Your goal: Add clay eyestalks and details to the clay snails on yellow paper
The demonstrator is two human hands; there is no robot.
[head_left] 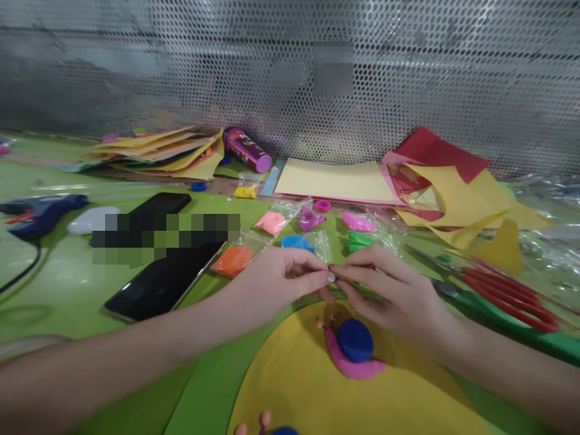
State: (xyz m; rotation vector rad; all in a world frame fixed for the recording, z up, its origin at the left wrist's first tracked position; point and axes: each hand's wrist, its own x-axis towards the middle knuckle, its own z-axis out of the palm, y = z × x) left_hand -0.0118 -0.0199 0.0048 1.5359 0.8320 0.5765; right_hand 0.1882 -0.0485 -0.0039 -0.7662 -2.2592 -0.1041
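My left hand (pixel 285 275) and my right hand (pixel 392 287) meet fingertip to fingertip, both pinched. A tiny dark bit shows between them, too small to name. Just below lies a snail figure (pixel 356 368) with a pink clay body, a round blue shell (pixel 356 340) and small eye stalks. It rests on a yellow disc (pixel 399 399). At the bottom edge, part of a second figure (pixel 265 418) with pink-tipped stalks and a blue round piece is cut off by the frame. Behind my fingers sit bags of blue clay (pixel 298 243) and green clay (pixel 360 241).
Bags of orange clay (pixel 233 260), pink clay (pixel 272 222) and other colours lie beyond my hands. Red-handled scissors (pixel 502 296) are at the right, two dark phones (pixel 165 281) and a glue gun (pixel 40 214) at the left. Paper sheets (pixel 335 179) lie by the perforated metal wall (pixel 254 72).
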